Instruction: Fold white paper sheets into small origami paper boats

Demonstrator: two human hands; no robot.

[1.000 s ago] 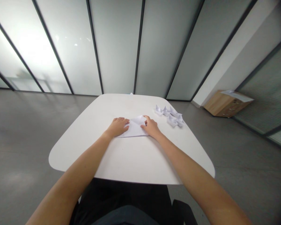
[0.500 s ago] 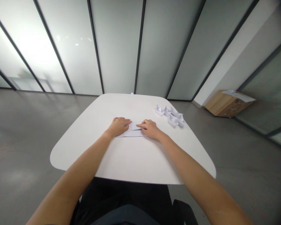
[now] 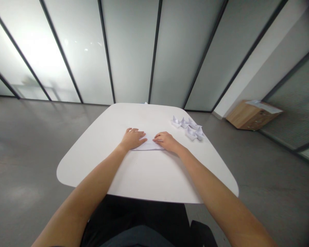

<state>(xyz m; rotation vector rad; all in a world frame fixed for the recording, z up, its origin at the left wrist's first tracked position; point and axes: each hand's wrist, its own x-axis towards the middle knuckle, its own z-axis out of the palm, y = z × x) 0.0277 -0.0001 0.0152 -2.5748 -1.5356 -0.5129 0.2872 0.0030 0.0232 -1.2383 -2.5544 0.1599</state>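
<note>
A folded sheet of white paper [image 3: 149, 144] lies flat on the table in front of me, its straight long edge towards me. Spread over its left part, my left hand [image 3: 134, 139] presses down with fingers apart and the thumb on the paper. My right hand [image 3: 166, 140] is at the right part of the sheet, its fingers close together and bent on the paper. The outer ends of the sheet are partly covered by my hands.
Several folded paper boats [image 3: 189, 127] stand in a cluster at the right rear of the white table [image 3: 154, 175]. A small bit of white and blue shows at the table's far edge. A wooden cabinet [image 3: 249, 115] stands on the floor at the right, near frosted glass panels.
The small flap under my right fingers no longer stands out; the paper there looks flatter. My right fingertips have drawn back slightly to the right. My left hand stays on the sheet.
</note>
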